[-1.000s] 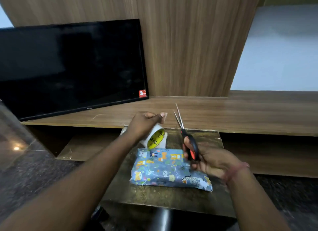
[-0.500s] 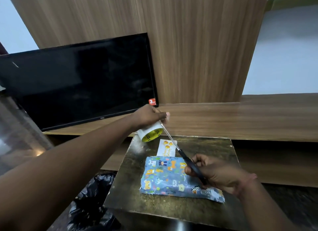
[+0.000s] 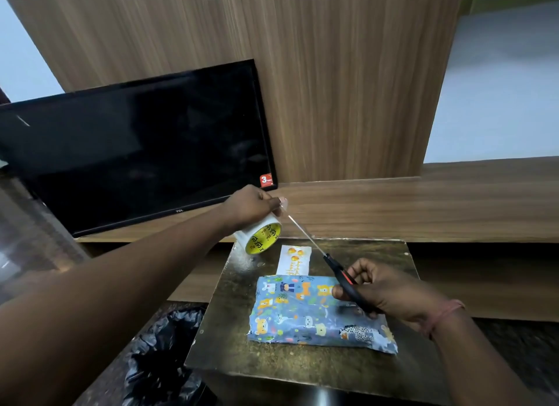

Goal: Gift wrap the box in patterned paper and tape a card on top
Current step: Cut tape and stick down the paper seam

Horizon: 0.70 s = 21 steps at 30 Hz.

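The left hand (image 3: 248, 204) fingers clamp a tape roll (image 3: 262, 237). The right hand (image 3: 390, 293) fingers grip scissors (image 3: 341, 277), blade tips at the left fingertips, above the wrapped box (image 3: 302, 315).

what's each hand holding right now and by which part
Left hand grips the tape roll around its outer rim; right hand holds the scissors by their handles.

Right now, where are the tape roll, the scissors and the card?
tape roll (image 3: 262, 238): head view, yellow inner core.
scissors (image 3: 348, 281): head view, black handle near the pivot.
card (image 3: 295, 260): head view, white face.
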Available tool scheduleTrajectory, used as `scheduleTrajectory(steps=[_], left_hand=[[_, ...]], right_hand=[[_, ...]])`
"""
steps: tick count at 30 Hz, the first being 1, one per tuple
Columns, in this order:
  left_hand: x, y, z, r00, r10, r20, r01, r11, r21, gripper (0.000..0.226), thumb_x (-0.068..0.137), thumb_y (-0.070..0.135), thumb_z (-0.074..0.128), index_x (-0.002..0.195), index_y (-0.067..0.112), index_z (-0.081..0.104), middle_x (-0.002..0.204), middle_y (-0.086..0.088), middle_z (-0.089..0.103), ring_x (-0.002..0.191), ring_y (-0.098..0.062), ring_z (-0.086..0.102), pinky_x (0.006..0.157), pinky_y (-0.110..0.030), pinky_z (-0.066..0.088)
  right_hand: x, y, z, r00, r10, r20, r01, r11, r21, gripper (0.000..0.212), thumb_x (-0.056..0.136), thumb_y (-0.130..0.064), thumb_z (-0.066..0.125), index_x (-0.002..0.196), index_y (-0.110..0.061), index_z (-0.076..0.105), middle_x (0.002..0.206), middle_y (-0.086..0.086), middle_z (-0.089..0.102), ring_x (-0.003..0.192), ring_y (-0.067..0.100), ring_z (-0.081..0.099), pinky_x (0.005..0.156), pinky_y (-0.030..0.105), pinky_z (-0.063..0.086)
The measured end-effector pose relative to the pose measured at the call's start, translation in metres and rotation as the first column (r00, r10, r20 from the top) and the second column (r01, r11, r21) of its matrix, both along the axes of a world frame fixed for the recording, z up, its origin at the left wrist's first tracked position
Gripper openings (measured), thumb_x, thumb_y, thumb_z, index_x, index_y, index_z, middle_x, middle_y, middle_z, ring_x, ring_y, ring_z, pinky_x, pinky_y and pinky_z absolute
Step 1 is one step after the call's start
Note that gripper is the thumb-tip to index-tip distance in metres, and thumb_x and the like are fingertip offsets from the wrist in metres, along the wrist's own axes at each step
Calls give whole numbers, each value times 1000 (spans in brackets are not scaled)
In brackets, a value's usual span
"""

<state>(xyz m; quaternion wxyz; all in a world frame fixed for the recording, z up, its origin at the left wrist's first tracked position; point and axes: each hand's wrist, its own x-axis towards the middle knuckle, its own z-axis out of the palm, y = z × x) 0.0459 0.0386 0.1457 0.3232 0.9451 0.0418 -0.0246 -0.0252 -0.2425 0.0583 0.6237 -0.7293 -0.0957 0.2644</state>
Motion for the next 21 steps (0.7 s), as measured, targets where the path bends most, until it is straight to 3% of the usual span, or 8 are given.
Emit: scheduleTrajectory(steps=[4, 8, 10, 19, 21], left_hand=[[-1, -6, -5, 1000, 0, -19, 0, 1000, -5, 38, 100, 51, 59, 87, 24, 83, 76, -3, 77, 59, -12, 67, 61, -27, 52], [-1, -13, -5, 1000, -10, -21, 10, 1000, -13, 38, 100, 51, 59, 87, 25, 83, 87, -9, 79, 81, -28, 73, 79, -42, 59], [-1, -15, -5, 1000, -12, -28, 12, 1000, -13, 38, 100, 51, 58, 88, 24, 83, 86, -8, 79, 79, -25, 73, 84, -43, 60], [-6, -20, -4, 998, 7, -58, -8, 1000, -28, 45, 98, 51, 59, 92, 13, 82, 87, -13, 78, 87, -33, 75, 85, -46, 60], [-5, -21, -4, 1000, 24, -10, -25, 1000, -13, 41, 98, 50, 59, 85, 19, 82, 84, -8, 78, 85, -29, 75, 83, -43, 59]], right_hand=[[0, 11, -5, 1000, 1, 19, 0, 999, -38, 59, 57, -35, 98, 92, -13, 57, 69, 1, 57, 52, 9, 49, 46, 26, 39], [2, 18, -5, 999, -19, 38, 22, 996, -83, 56, 63, -35, 96, 98, -12, 58, 70, -2, 59, 52, 8, 51, 46, 25, 41], [3, 17, -6, 998, -42, 44, 46, 996, -81, 58, 62, -35, 96, 98, -12, 58, 71, 0, 59, 51, 8, 49, 45, 24, 39], [6, 18, -7, 993, -89, 83, 95, 992, -81, 52, 63, -34, 96, 91, -15, 56, 68, -3, 53, 49, 5, 43, 45, 20, 36], [6, 18, -7, 993, -78, 87, 86, 992, -94, 55, 61, -37, 97, 91, -16, 57, 68, -3, 54, 50, 5, 44, 45, 21, 36]])
